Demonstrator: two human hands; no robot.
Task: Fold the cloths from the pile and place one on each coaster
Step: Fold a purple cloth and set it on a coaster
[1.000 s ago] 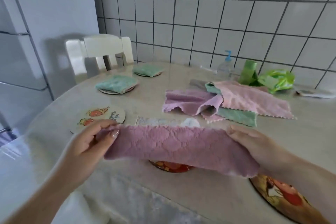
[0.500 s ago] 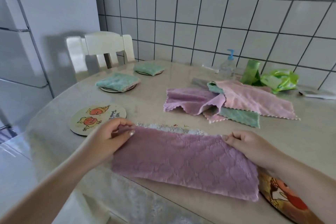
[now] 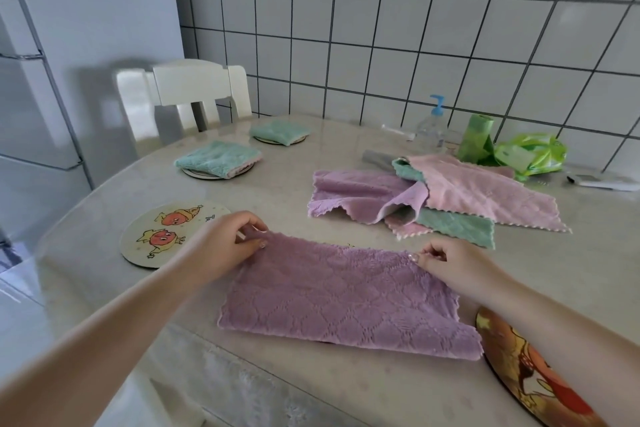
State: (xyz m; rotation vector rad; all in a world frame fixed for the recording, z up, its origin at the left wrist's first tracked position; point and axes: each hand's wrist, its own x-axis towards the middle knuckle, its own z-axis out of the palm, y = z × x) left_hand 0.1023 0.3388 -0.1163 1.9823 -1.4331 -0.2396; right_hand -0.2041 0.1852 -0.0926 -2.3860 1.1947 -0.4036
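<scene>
Home kitchen, white tiled wall (image 3: 398,45), fridge (image 3: 31,97), round dining table (image 3: 284,194), white chair (image 3: 187,94)

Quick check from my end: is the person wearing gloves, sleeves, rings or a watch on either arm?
No. Both forearms are bare as far as the frame shows, with no sleeves in view. The left hand and right hand are ungloved, with no ring, watch or bracelet visible. The fingernails look glossy, possibly polished.

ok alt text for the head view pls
Both hands, left hand and right hand, pinch the far corners of a purple cloth lying flat on the table. Behind lie a cloth pile and an empty coaster.
</scene>
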